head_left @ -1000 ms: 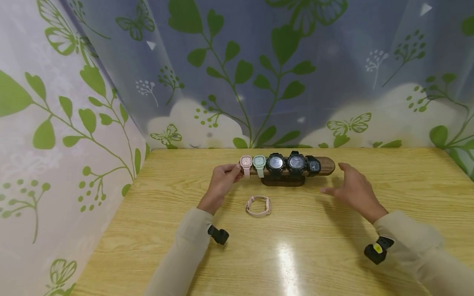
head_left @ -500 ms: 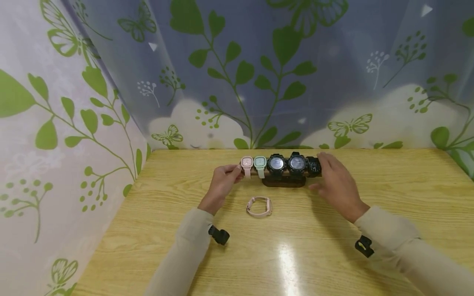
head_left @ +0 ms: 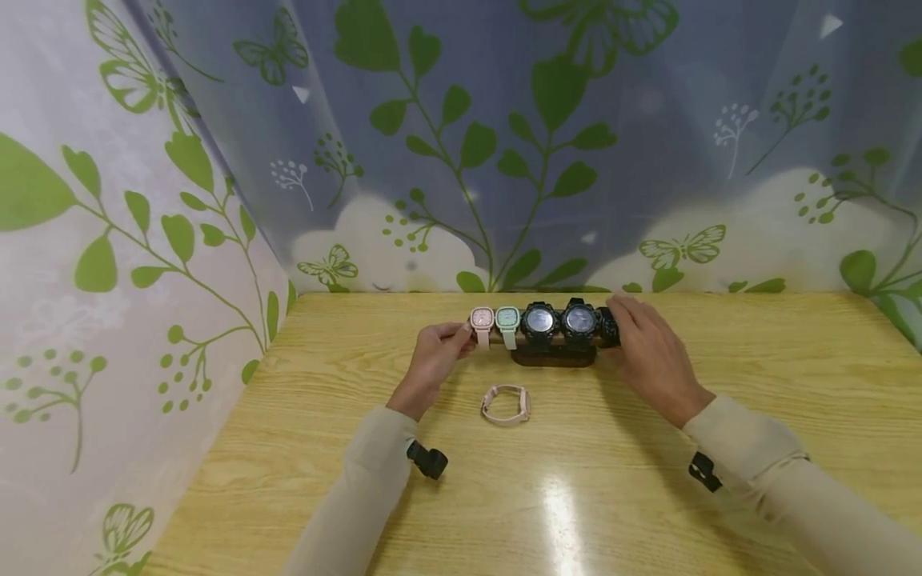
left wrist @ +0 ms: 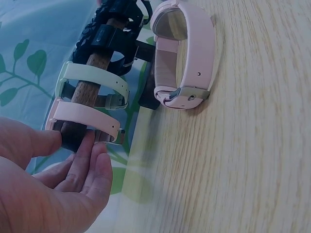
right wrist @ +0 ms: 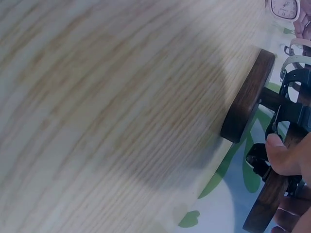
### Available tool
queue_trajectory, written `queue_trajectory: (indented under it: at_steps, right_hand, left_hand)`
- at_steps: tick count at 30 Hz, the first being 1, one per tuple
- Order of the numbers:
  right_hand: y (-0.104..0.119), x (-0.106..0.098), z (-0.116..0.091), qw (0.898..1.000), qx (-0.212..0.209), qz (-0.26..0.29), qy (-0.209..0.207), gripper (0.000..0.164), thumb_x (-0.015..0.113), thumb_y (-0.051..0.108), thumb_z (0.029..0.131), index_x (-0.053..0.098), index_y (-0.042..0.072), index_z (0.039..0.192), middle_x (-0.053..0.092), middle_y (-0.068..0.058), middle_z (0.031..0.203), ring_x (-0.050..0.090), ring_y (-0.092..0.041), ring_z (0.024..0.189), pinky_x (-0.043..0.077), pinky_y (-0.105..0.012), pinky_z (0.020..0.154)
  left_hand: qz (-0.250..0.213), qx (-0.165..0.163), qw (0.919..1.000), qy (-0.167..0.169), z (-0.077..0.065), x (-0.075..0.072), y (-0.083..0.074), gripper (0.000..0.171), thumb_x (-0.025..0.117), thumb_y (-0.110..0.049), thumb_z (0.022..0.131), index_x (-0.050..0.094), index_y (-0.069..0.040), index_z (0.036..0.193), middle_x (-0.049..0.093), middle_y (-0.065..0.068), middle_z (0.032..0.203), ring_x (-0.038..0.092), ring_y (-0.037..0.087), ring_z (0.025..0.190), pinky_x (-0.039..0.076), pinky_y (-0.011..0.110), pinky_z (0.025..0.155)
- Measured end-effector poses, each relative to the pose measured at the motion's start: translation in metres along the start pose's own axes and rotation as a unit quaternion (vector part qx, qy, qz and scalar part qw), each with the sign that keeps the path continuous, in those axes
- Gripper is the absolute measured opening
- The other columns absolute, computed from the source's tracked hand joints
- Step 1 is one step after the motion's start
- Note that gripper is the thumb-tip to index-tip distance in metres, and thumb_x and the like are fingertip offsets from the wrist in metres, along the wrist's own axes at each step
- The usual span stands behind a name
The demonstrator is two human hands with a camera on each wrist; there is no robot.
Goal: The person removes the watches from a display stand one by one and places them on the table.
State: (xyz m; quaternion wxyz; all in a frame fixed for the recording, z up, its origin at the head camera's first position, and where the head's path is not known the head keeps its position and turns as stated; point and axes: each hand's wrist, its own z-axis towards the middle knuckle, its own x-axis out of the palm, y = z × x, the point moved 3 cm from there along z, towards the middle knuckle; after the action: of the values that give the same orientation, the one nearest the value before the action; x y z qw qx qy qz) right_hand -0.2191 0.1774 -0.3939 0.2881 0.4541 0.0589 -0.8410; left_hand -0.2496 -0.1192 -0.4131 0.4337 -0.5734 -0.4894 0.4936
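Note:
A dark wooden watch stand (head_left: 553,358) holds several watches in a row on its bar. From the left come a pink watch (head_left: 482,318), a mint green watch (head_left: 507,318) and two round black watches (head_left: 540,320). My left hand (head_left: 435,356) pinches the bar's left end beside the pink watch. My right hand (head_left: 659,360) is at the other end, covering much of a black square watch (head_left: 609,326). In the right wrist view the thumb (right wrist: 284,158) presses by that watch's strap, and the fingers curl behind the bar (right wrist: 267,204).
Another pink watch (left wrist: 199,68), its strap buckled into a loop, lies on its side on the wooden table (head_left: 432,512) in front of the stand. Behind the table hangs a leaf-patterned curtain (head_left: 432,184), which also covers the left side.
My right hand has moved left from beside the stand onto the black square watch and the bar's right end. The left hand keeps its hold on the left end.

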Motion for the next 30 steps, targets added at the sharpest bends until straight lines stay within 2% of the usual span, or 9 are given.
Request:
queue_trajectory:
  at_steps: [11,15,23,30]
  right_hand:
    - [0.0014,0.002,0.0021,1.0,0.005,0.013,-0.013,0.067,0.092,-0.005,0.068,0.058,-0.014,0.125,0.063,-0.031,0.121,0.059,-0.047,0.114,0.04,-0.062,0.109]
    - [0.0022,0.0015,0.0032,1.0,0.006,0.02,-0.001,0.069,0.091,-0.005,0.069,0.057,-0.014,0.129,0.06,-0.031,0.127,0.057,-0.047,0.118,0.04,-0.062,0.109]
    - [-0.0019,0.0001,0.004,0.996,0.037,0.062,0.051,0.07,0.087,-0.005,0.074,0.055,-0.01,0.136,0.057,-0.031,0.134,0.055,-0.047,0.122,0.036,-0.061,0.112]
    - [-0.003,-0.002,0.0063,0.997,0.033,0.052,0.042,0.068,0.09,-0.002,0.071,0.058,-0.011,0.13,0.061,-0.03,0.128,0.058,-0.046,0.117,0.036,-0.062,0.112]
  left_hand:
    - [0.004,0.005,1.0,0.001,-0.001,-0.0005,0.0007,0.032,0.054,-0.017,0.107,0.066,0.006,0.125,0.069,0.016,0.106,0.064,0.037,0.11,0.053,0.046,0.099]
    - [0.004,0.005,1.0,0.003,-0.0014,-0.0017,0.0007,0.031,0.054,-0.017,0.107,0.066,0.006,0.125,0.069,0.017,0.107,0.064,0.037,0.11,0.053,0.046,0.099]
    - [-0.007,0.0,1.0,0.004,0.0012,0.0009,0.0022,0.031,0.055,-0.016,0.107,0.065,0.007,0.125,0.069,0.017,0.105,0.065,0.036,0.11,0.053,0.046,0.1]
    - [-0.006,0.002,1.0,0.006,-0.0007,0.0006,0.0007,0.032,0.054,-0.016,0.107,0.065,0.007,0.126,0.068,0.017,0.107,0.064,0.037,0.112,0.052,0.046,0.101]
